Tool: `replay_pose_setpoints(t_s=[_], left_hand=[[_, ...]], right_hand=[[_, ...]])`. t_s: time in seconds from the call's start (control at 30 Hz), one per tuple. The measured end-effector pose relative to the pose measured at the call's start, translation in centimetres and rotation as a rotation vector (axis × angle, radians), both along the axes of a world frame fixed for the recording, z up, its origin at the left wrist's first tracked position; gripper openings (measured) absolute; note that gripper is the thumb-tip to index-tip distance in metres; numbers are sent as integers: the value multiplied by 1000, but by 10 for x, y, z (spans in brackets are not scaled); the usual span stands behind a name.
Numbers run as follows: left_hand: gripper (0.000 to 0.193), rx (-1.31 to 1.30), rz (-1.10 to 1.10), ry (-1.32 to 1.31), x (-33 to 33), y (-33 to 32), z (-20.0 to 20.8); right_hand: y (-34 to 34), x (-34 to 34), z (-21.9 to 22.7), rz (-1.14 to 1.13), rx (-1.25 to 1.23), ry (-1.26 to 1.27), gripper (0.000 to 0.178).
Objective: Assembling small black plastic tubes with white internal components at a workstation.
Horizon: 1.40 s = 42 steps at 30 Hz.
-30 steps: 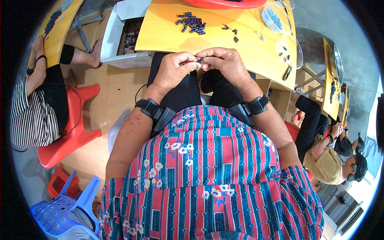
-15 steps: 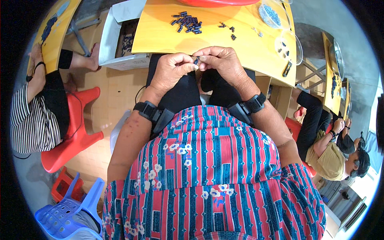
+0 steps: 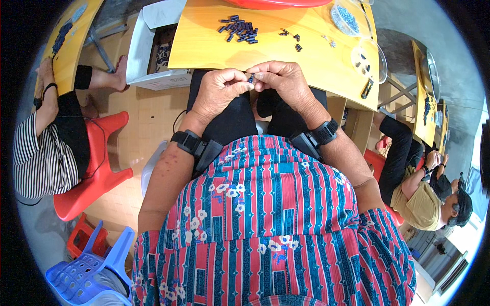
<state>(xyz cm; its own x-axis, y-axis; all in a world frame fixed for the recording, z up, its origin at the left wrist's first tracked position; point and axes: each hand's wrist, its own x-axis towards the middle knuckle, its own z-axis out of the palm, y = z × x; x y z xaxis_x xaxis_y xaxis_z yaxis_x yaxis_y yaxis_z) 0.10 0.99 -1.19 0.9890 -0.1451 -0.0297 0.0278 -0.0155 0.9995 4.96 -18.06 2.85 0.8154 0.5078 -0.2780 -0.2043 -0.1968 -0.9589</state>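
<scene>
Both my hands meet just off the near edge of the yellow table (image 3: 204, 51), above my lap. Between their fingertips is a small dark blue piece (image 3: 251, 78), mostly covered by the thumbs. My left hand (image 3: 223, 92) pinches it from the left, thumb against forefinger. From the other side my right hand (image 3: 283, 81) pinches the same piece. A loose pile of short dark cylindrical pieces (image 3: 240, 29) lies on the table beyond my left hand. Farther right lie several smaller dark parts (image 3: 298, 47).
A clear tub of light blue bits (image 3: 345, 20) stands at the table's far right, near a clear round lid (image 3: 368, 58) and a black tool (image 3: 367, 88). A red basin (image 3: 278, 3) sits at the far edge. An open carton (image 3: 158, 79) stands left. Other people sit at both sides.
My hands stay almost in place, still pinching the small piece; slightly more of it shows below the fingertips. The things on the table look unmoved.
</scene>
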Motion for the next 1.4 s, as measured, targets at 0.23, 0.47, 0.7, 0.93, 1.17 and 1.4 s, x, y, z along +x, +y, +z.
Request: replay_pose_setpoints(t_s=[0.23, 0.47, 0.7, 0.93, 1.17, 1.4], left_hand=[[10, 25, 4, -41, -1, -3, 4], [11, 65, 16, -64, -1, -3, -2], [11, 88, 13, -76, -1, -2, 2], [10, 55, 44, -32, 3, -5, 5], [10, 140, 29, -93, 11, -14, 28], [11, 459, 82, -464, 43, -31, 24]], right_hand=[[3, -5, -2, -8, -74, -115, 18], [5, -8, -9, 10, -23, -378, 17], [4, -10, -10, -12, 19, -287, 19], [-1, -3, -2, 23, -4, -310, 22], [-12, 3, 4, -50, 58, -330, 19], [-24, 16, -2, -317, -52, -117, 12]])
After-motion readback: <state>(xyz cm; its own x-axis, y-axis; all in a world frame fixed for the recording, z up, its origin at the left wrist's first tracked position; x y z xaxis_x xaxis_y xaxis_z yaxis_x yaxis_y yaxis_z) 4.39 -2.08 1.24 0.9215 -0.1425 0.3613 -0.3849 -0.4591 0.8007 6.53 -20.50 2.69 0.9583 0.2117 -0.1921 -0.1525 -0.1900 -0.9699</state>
